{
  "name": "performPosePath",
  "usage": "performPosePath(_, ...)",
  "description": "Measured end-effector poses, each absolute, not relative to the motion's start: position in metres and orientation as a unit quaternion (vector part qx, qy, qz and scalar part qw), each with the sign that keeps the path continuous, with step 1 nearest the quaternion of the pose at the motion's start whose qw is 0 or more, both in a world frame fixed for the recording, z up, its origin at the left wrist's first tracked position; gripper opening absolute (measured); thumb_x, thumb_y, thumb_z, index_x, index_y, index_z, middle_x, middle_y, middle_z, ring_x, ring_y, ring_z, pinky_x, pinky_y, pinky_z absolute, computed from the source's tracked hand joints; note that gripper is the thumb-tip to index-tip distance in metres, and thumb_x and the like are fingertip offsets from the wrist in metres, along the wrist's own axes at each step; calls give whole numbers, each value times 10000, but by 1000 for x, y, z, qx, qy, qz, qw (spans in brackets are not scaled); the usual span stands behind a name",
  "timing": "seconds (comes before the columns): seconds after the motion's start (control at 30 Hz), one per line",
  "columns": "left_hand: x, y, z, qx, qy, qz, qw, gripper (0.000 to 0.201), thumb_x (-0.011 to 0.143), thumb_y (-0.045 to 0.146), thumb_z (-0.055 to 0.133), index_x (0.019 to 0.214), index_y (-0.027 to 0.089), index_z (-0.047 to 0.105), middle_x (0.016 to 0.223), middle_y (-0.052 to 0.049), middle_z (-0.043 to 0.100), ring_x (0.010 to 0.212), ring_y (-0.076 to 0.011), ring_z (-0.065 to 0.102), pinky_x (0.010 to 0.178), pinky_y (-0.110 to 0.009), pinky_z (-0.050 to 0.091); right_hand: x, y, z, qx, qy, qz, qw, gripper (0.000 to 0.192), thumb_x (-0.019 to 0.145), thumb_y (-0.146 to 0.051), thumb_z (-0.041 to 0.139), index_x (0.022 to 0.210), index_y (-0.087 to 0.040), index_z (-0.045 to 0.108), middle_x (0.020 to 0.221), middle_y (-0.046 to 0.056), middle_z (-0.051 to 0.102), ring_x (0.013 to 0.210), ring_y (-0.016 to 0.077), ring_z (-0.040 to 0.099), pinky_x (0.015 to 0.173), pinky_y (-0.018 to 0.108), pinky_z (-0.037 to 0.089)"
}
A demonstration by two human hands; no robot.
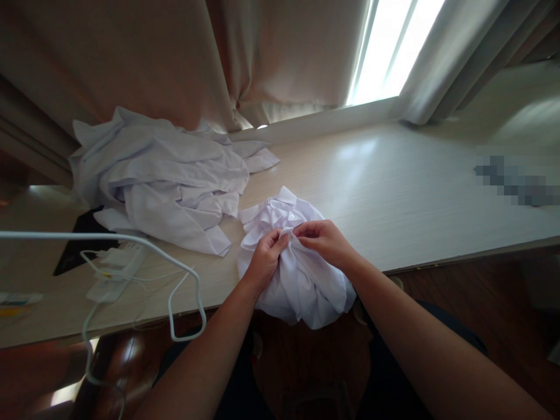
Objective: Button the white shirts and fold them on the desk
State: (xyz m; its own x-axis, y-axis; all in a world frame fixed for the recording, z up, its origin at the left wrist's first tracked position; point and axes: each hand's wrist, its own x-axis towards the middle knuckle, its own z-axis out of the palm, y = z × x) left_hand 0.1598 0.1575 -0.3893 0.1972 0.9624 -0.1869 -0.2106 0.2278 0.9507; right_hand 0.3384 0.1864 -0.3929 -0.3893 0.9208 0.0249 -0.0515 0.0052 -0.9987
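Note:
A crumpled white shirt [301, 280] lies at the near edge of a pale wooden table [394, 181], part of it hanging over the edge. My left hand [265, 256] pinches a fold of its fabric near the collar. My right hand [326, 240] grips the same fold from the right, fingertips almost meeting those of the left. A small button shows just above the fingers.
A pile of white garments [166, 175] lies at the back left of the table. A white power strip [116, 265] with white cables [184, 286] and a dark flat object [83, 239] sit at the left. Beige curtains [262, 58] and a bright window [394, 46] stand behind.

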Motion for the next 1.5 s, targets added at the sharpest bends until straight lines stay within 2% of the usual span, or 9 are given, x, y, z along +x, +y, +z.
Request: performPosePath(1.5, 161, 156, -388, 423, 447, 458, 641, 352, 814, 506, 721, 900, 170, 661, 807, -11, 628, 713, -126, 537, 679, -234, 403, 337, 185, -394, -380, -582, 590, 410, 167, 772, -277, 697, 893, -175, 751, 878, 38, 734, 848, 176, 662, 817, 307, 503)
